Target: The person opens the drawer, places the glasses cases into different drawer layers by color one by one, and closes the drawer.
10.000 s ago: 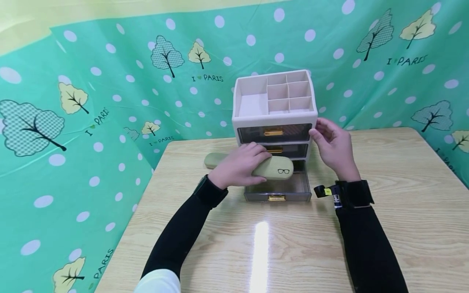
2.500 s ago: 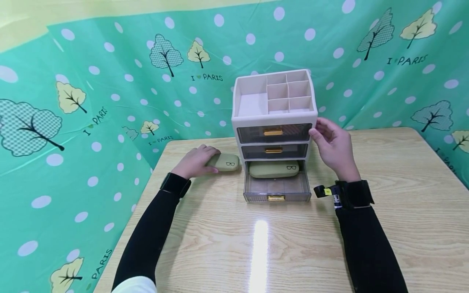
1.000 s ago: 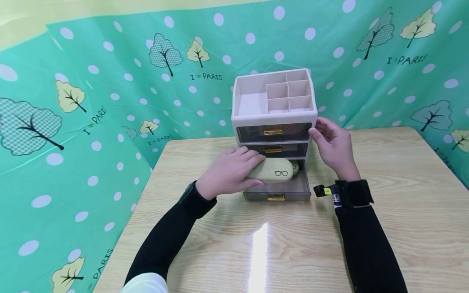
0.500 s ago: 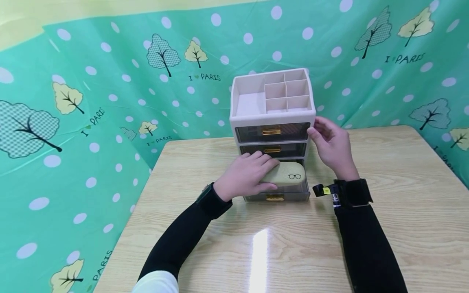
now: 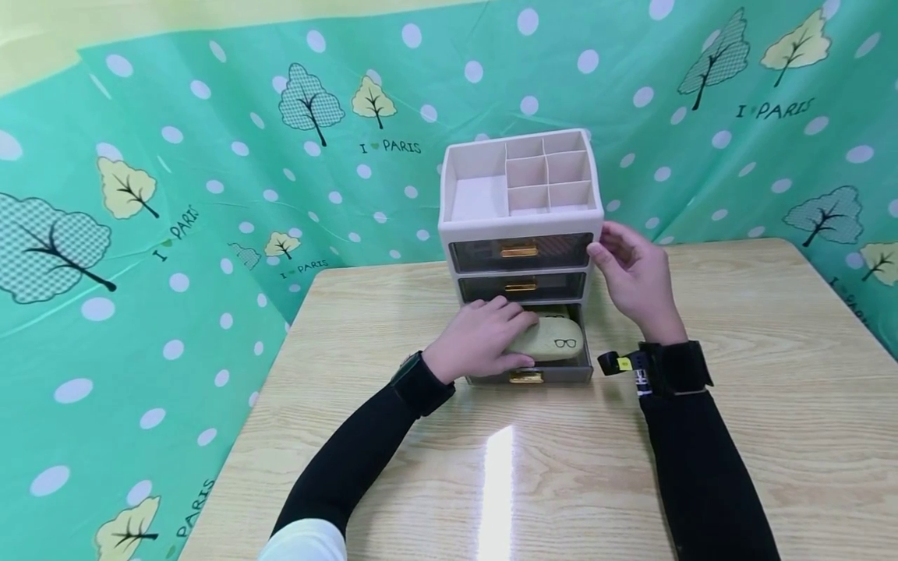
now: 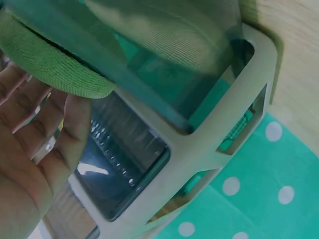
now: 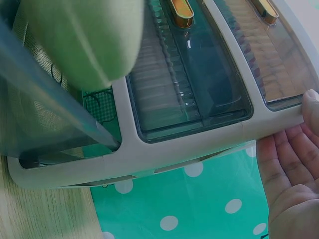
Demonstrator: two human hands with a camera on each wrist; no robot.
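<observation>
My left hand (image 5: pixel 484 339) grips a green glasses case (image 5: pixel 554 340) with a small spectacles print, thumb at the near side and fingers over the top. The case is over the pulled-out bottom drawer (image 5: pixel 568 375) of a white desktop organizer (image 5: pixel 522 227). Behind it, a second green glasses case (image 5: pixel 556 311) lies in that drawer, mostly hidden; the left wrist view shows this second case (image 6: pixel 169 40) through the clear drawer wall. My right hand (image 5: pixel 634 284) holds the organizer's right side, thumb on the front edge and fingers along the side.
The two upper drawers with gold handles (image 5: pixel 520 251) are closed. Divided compartments (image 5: pixel 547 173) top the organizer. It stands on a wood-grain table (image 5: pixel 393 467), in front of a green dotted cloth (image 5: pixel 393 187).
The left hand set one case in the drawer, picked up the second from the table at left, and carried it right, then lower over the drawer. The right hand stayed on the organizer.
</observation>
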